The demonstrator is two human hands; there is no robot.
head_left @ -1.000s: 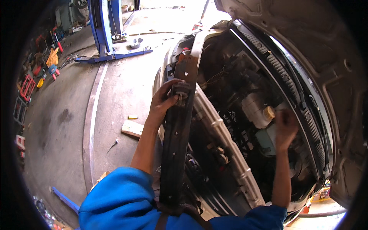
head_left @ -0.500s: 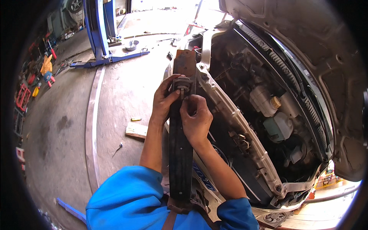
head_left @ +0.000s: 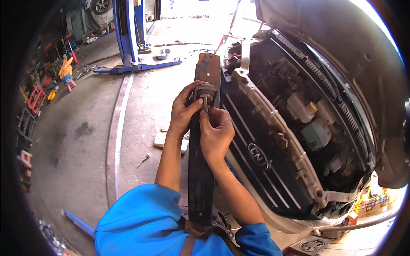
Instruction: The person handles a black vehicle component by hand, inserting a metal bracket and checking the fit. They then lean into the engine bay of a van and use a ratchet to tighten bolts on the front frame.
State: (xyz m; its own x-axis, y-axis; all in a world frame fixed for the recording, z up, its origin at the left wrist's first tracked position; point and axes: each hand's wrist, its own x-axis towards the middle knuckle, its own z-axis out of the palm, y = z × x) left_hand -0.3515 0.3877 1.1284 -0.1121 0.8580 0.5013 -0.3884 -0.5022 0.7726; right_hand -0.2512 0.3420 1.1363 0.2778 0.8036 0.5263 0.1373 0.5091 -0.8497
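Note:
A small round pulley-like part (head_left: 206,91), dark and grimy, is gripped between the thumb and fingers of my left hand (head_left: 181,111). From its underside a metal bolt (head_left: 205,101) points toward me. The thumb and fingertips of my right hand (head_left: 218,133) pinch at the bolt's lower end; whether a nut sits between them is hidden. Beneath both hands runs a long dark metal beam (head_left: 201,170), its far end rusty brown, reaching from near my waist away from me.
On the right stands a car with its hood (head_left: 341,55) raised over the engine bay, its dark grille (head_left: 256,170) facing me. A blue lift post (head_left: 127,34) and a basin (head_left: 162,54) are at the back left. A wood block (head_left: 164,140) lies on the floor.
My view has shifted, bringing more of the car's grille into sight. My right hand has turned slightly and sits a little lower, so the bolt shows more plainly.

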